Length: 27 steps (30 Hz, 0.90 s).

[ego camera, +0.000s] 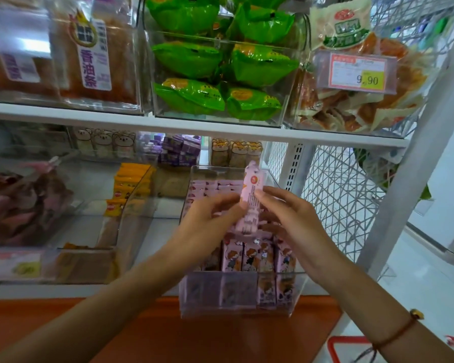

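Both hands close together on one pink packet: left hand pinches its left edge, right hand pinches the right edge w/ fingertips. Left fingers blurred, exact grip hard to tell. Packet stands roughly upright, top tilted slightly left, lifted above the clear bin on the lower shelf, over rows of similar pink packs standing inside. Yellow packs in next bin to the left. Upper shelf carries green packs in a clear bin & a price tag reading 9.90. Cord bracelet on right wrist. Red basket rim at bottom right.
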### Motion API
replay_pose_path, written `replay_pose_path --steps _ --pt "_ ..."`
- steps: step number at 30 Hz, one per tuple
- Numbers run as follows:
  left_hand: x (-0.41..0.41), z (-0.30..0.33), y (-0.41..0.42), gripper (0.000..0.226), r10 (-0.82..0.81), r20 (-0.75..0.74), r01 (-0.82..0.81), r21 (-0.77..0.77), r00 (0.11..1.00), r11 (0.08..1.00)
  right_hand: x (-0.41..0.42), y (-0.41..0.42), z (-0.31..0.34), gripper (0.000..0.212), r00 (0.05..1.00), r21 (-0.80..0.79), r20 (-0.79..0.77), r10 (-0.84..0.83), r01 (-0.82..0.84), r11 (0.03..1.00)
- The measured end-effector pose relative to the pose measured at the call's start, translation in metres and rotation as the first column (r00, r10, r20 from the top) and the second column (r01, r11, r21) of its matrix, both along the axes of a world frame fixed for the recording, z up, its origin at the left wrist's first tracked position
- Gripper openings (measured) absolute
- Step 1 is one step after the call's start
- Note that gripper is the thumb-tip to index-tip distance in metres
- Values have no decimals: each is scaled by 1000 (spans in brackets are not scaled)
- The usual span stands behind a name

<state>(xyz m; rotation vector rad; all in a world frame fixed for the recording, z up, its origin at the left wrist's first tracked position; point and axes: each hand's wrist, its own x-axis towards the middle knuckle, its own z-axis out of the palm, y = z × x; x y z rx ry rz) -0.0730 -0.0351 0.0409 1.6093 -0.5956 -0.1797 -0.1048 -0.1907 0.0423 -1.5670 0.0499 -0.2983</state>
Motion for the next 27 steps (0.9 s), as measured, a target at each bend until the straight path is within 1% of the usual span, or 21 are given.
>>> replay_pose_path --steps 1,2,3,5,6,7,8,9,10,11,12,15,16,18,19,21,22,26,27 --pt "-1 2 0 15 -34 -131 30 -31 991 999 -1 -1 -1 36 1000 3 -28 -8 8 1000" --pt "-2 3 1 17 -55 -224 48 -39 973 998 -2 -1 -1 41 999 6 -53 -7 7 1000" --pt "-1 4 1 22 -60 -281 57 -21 958 998 -2 -2 -2 43 998 1 -67 -3 3 1000" --pt "0 3 2 25 -61 -318 68 11 946 998 -1 -3 -3 41 998 -21 -62 10 -11 1000" --pt "0 3 2 22 -55 -294 61 13 954 998 -2 -3 -4 36 999 -35 -44 24 -26 999" --pt "0 3 2 19 -37 -232 41 12 972 999 -1 -3 -4 31 999 -49 -17 44 -45 998" --pt "1 2 3 24 -3 -123 6 22 992 1000 -1 -3 -4 29 998 -65 13 67 -66 996" --pt "2 0 3 31 40 17 -41 33 999 999 -1 -3 -4 33 995 -79 48 92 -88 993" --pt "2 -1 4 37 82 148 -89 39 986 995 -2 -3 -4 37 990 -93 82 117 -109 990" --pt "1 -2 4 39 115 242 -128 37 963 991 -3 -3 -4 40 984 -117 118 136 -122 986" --pt "1 -3 4 39 138 306 -155 31 942 987 -5 -3 -3 40 978 -140 149 145 -124 982" --pt "1 -6 5 36 207 446 -239 16 871 971 -7 -3 -1 37 975 -174 191 117 -83 981" --pt "0 -6 5 37 235 504 -283 19 831 959 -8 -2 0 42 978 -201 185 99 -61 978" --pt "0 -4 6 41 262 638 -368 36 724 929 -9 -1 4 55 983 -241 170 63 -21 970" --pt "-1 -3 6 41 247 693 -385 48 677 922 -9 -3 5 55 985 -231 168 46 -6 973" --pt "0 -2 6 36 198 749 -390 86 632 917 -10 -8 7 39 986 -176 162 41 -12 984" --pt "0 -2 6 35 185 750 -392 106 635 914 -10 -11 7 32 986 -168 163 47 -19 986" --pt "-2 -5 5 39 218 653 -373 107 725 922 -13 -17 8 36 976 -221 201 77 -31 975" --pt "-3 -5 5 39 220 649 -376 110 729 920 -13 -17 7 37 973 -230 216 83 -32 973"
